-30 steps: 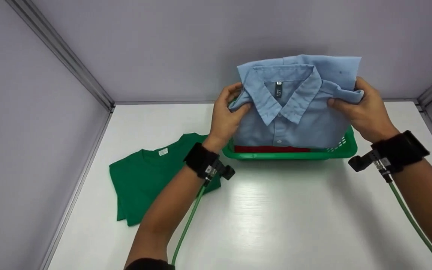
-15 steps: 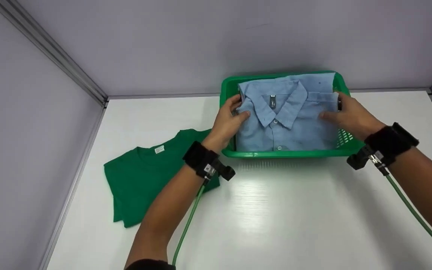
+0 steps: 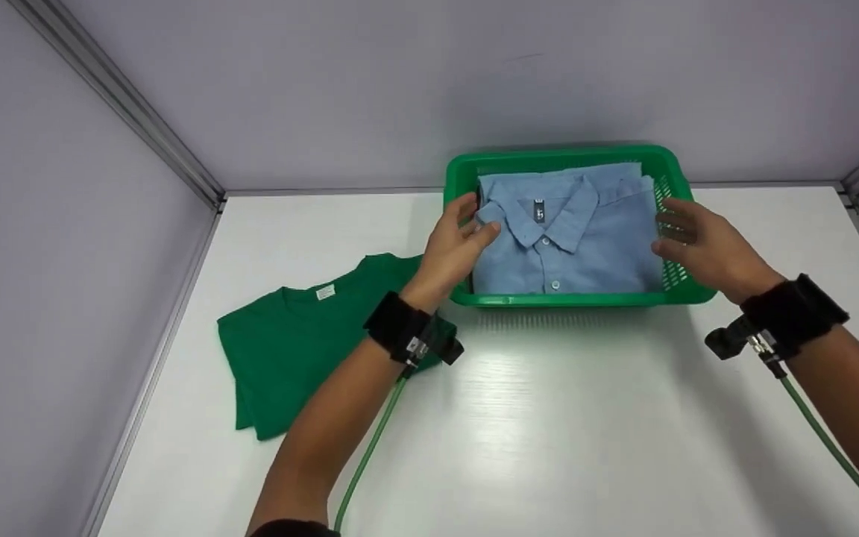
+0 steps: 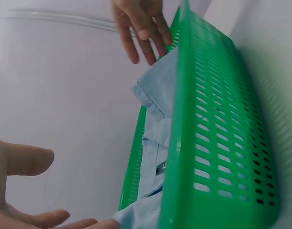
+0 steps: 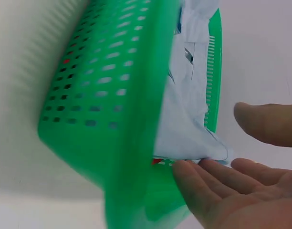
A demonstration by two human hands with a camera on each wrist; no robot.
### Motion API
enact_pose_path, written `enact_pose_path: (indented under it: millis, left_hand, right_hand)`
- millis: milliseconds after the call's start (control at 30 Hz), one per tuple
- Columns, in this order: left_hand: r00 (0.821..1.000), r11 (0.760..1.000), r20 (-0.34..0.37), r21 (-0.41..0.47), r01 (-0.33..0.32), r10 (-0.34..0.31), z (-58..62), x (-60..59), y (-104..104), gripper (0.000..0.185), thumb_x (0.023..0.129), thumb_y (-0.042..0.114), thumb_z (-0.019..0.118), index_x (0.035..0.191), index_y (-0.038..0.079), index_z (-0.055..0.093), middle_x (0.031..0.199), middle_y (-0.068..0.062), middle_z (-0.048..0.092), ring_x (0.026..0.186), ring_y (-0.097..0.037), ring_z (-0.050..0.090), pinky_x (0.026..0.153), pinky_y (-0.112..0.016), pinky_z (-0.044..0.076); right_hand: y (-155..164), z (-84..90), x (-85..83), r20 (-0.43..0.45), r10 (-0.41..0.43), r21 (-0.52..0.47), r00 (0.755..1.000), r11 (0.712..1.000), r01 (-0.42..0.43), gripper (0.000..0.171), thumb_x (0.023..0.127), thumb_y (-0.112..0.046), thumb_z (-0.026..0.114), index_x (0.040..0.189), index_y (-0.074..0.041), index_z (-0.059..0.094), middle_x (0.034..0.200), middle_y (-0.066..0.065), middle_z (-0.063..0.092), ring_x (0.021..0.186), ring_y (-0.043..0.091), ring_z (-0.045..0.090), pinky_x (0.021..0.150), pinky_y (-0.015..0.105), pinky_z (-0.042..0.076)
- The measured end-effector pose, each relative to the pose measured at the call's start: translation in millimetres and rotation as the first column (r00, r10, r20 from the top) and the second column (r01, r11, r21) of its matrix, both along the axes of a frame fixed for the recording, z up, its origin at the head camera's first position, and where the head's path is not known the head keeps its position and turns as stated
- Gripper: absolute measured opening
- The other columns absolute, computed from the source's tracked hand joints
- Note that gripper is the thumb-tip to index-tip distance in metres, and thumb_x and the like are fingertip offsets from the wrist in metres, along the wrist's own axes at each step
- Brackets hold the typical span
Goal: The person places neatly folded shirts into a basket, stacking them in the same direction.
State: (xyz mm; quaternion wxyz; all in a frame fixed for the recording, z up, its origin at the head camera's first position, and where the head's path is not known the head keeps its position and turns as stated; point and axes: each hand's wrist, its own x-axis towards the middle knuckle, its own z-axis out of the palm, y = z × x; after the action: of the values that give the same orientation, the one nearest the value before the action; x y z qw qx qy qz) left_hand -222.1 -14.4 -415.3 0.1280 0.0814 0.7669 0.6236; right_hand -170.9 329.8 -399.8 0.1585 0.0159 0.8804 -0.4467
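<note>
- Lying folded in the green perforated plastic basket [image 3: 577, 300]: light-blue collared cotton shirt [image 3: 567, 242].
- Touching its left edge: left hand [image 3: 453, 242], fingers relaxed, apart.
- Hovering at the right rim: right hand [image 3: 705, 242], fingers spread.

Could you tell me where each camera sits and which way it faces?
Head: above, looking forward and down at the green basket holding the blue shirt; both forearms show.
Left wrist: beside the basket's left wall, looking across; left hand and right hand show.
Right wrist: beside the right wall, right hand showing.
All share basket and shirt.
</note>
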Motion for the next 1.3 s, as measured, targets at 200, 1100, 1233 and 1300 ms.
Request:
enact_pose_path:
  millis: [200,1100,1233,1300]
  left_hand:
    - [0.916,0.987,-0.398,-0.161,-0.011,-0.055,-15.2,12.7,8,0.055,0.106,0.013,0.060,0.156,-0.001,0.043,0.161,-0.021,0.048,0.152,-0.033,0.046,0.124,-0.042,0.041]
    - [0.672,0.747,-0.672,-0.610,-0.265,-0.311,-88.4,101.7,-17,0.047,0.105,0.030,0.067,0.147,0.011,0.060,0.160,-0.016,0.052,0.152,-0.041,0.045,0.119,-0.063,0.041]
    - [0.739,0.735,-0.599,-0.643,-0.215,-0.308,-99.5,106.9,-31,0.049,0.106,0.033,0.065,0.150,0.011,0.058,0.162,-0.016,0.049,0.152,-0.044,0.042,0.120,-0.066,0.037]
    - [0.777,0.731,-0.561,-0.652,-0.202,-0.286,-104.5,104.8,-43,0.051,0.106,0.034,0.064,0.151,0.010,0.057,0.163,-0.017,0.048,0.152,-0.046,0.041,0.120,-0.068,0.035]
  right_hand:
    - [-8,-18.7,11.4,-0.243,-0.062,0.057,0.968,0.995,0.078,0.071,0.110,-0.028,0.057,0.167,-0.002,0.022,0.169,0.029,0.031,0.154,0.052,0.035,0.120,0.068,0.034]
    - [-116,-106.4,85.5,-0.701,-0.008,0.231,0.713,0.944,0.237,0.060,0.099,-0.017,0.073,0.153,0.001,0.052,0.163,0.028,0.043,0.155,0.054,0.029,0.122,0.078,0.017]
    - [-124,-107.1,101.2,-0.671,0.005,0.237,0.741,0.949,0.208,0.059,0.100,-0.018,0.073,0.153,-0.001,0.052,0.164,0.027,0.043,0.155,0.054,0.029,0.121,0.080,0.017]
    - [-128,-108.4,107.5,-0.649,0.019,0.247,0.761,0.951,0.187,0.059,0.101,-0.019,0.072,0.153,-0.001,0.051,0.164,0.026,0.042,0.156,0.054,0.028,0.120,0.080,0.016]
